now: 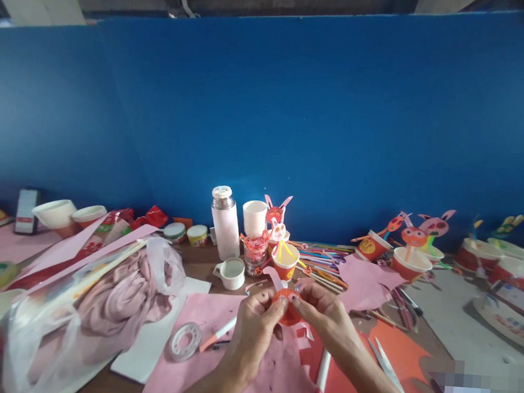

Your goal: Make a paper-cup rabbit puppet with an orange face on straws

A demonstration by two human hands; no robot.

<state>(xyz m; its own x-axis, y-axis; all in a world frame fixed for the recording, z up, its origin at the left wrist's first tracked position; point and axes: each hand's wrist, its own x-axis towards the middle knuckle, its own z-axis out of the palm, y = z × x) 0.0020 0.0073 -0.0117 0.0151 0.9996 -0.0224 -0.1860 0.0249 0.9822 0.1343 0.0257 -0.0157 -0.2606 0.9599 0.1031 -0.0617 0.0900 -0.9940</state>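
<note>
Your forearms come up from the bottom edge and meet over the pink paper sheet (216,337) on the counter (203,267). Far to your left, a clear plastic bag (102,305) stuffed with pink material slumps beside stacked paper bowls (57,213). A roll of clear tape (185,341) lies flat on the pink sheet, just left of your left wrist, with a marker (219,332) angled next to it. Your left hand (253,327) has its fingers (276,308) pinched on the left edge of the small orange paper piece (286,309), which you hold just above the counter at centre. Your right hand (325,315) clamps its fingers (302,300) on the right edge of the same piece. Behind your hands stand a white thermos (224,224), a small white mug (231,274) and a paper-cup rabbit craft (283,255). Coloured pencils (320,260) spread to the right of that. Scissors (385,362) lie on orange paper (390,343) by your right forearm, and more cup crafts (413,255) line the blue wall (294,115)
</note>
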